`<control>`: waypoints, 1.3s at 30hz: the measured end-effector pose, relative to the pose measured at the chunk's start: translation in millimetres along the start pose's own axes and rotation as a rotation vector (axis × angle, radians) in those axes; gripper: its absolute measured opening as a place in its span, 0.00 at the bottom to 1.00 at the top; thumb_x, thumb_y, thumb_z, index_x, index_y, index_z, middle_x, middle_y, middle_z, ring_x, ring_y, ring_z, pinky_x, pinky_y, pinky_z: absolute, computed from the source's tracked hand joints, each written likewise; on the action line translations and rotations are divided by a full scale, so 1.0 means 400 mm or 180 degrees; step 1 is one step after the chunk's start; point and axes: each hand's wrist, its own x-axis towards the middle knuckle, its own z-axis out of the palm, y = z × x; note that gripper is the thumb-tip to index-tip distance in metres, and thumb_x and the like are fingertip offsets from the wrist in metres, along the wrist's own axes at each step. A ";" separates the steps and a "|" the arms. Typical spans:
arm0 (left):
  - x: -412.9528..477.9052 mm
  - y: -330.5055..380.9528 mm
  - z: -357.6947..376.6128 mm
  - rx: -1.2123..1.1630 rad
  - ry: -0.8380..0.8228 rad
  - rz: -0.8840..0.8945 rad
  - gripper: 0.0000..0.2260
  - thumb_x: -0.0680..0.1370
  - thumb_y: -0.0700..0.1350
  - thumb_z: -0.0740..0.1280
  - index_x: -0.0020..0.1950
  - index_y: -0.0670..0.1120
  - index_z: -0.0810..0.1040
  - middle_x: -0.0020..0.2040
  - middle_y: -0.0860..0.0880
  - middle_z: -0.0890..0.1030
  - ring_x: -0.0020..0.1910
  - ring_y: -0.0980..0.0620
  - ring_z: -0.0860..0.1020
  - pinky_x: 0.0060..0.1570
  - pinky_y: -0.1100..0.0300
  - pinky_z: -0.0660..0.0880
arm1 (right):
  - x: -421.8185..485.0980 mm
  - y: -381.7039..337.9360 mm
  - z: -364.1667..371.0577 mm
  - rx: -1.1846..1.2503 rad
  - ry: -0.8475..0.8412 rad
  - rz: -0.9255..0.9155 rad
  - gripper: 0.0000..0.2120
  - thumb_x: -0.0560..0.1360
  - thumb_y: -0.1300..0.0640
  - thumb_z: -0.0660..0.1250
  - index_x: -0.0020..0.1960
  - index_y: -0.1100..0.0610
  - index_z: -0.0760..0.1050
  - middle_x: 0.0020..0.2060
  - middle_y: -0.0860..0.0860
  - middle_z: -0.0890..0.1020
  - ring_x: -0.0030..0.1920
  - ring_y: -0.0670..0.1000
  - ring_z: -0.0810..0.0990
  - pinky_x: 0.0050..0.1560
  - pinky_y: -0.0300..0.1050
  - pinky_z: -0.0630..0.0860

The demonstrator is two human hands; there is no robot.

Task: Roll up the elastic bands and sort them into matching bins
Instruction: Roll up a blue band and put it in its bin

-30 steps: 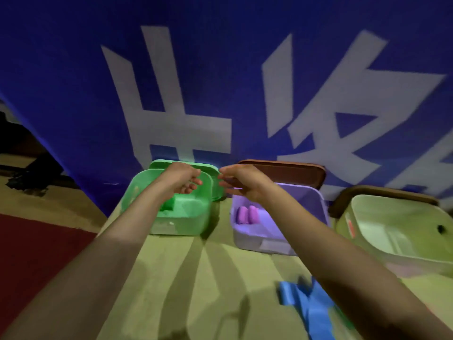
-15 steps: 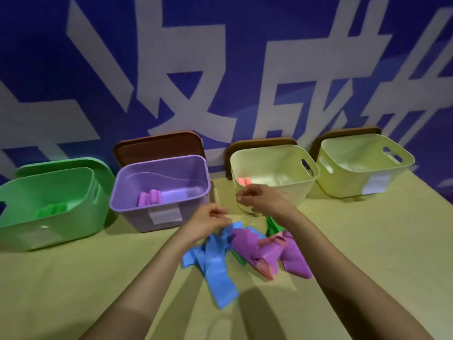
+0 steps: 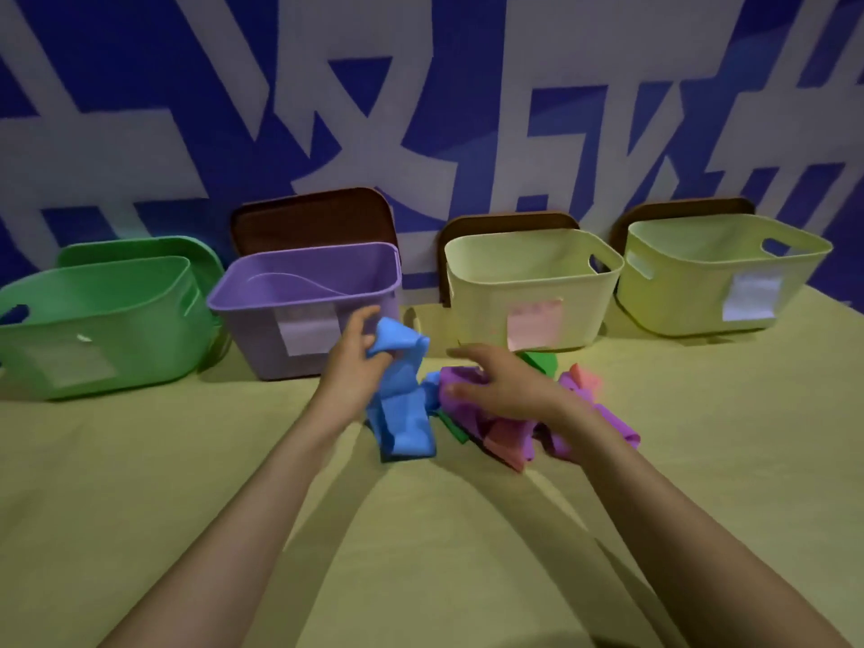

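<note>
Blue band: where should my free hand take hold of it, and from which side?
Probably the blue band by its loose lower end, from above: it lies flat on the table, while the left hand pinches the raised top.

The blue band (image 3: 402, 404) pinched in the left grip (image 3: 353, 362) looks like a thin, smooth, matt rubbery sheet, softly creased. Under the right grip (image 3: 505, 381), the purple band (image 3: 460, 390) has the same dull, pliant finish. Beyond both grips, the green bin (image 3: 103, 320), purple bin (image 3: 262, 320) and cream bin (image 3: 481, 301) are smooth moulded plastic with a faint sheen. The counter (image 3: 701, 437) beneath looks matt.
</note>
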 end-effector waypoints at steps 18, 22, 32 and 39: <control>-0.081 0.334 -0.112 -0.0988 0.0049 0.0421 0.05 0.76 0.40 0.69 0.51 0.44 0.77 0.47 0.46 0.81 0.44 0.49 0.79 0.46 0.54 0.77 | -0.046 -0.324 -0.250 0.2807 0.1456 -0.0556 0.10 0.80 0.60 0.55 0.42 0.54 0.69 0.35 0.51 0.74 0.31 0.47 0.75 0.28 0.37 0.71; -0.122 0.311 -0.100 -0.1246 -0.0219 -0.0041 0.08 0.79 0.47 0.65 0.49 0.44 0.80 0.36 0.49 0.82 0.35 0.53 0.79 0.37 0.59 0.77 | -0.050 -0.320 -0.275 0.2794 0.1642 -0.0539 0.06 0.81 0.56 0.55 0.48 0.55 0.68 0.43 0.54 0.75 0.40 0.52 0.76 0.35 0.44 0.76; -0.110 0.299 -0.143 -0.2496 -0.0996 0.0362 0.16 0.75 0.41 0.64 0.62 0.48 0.74 0.42 0.51 0.82 0.37 0.56 0.81 0.39 0.61 0.79 | 0.002 -0.208 -0.307 0.2271 0.1947 0.0312 0.09 0.81 0.58 0.52 0.44 0.56 0.66 0.45 0.57 0.72 0.47 0.56 0.73 0.48 0.54 0.74; -0.047 0.364 -0.115 -0.1866 -0.0949 0.0635 0.24 0.75 0.26 0.61 0.68 0.44 0.70 0.54 0.45 0.81 0.50 0.51 0.82 0.48 0.60 0.80 | 0.014 -0.133 -0.237 0.2184 0.1126 0.0442 0.14 0.78 0.62 0.54 0.55 0.66 0.75 0.52 0.63 0.80 0.47 0.56 0.79 0.46 0.47 0.77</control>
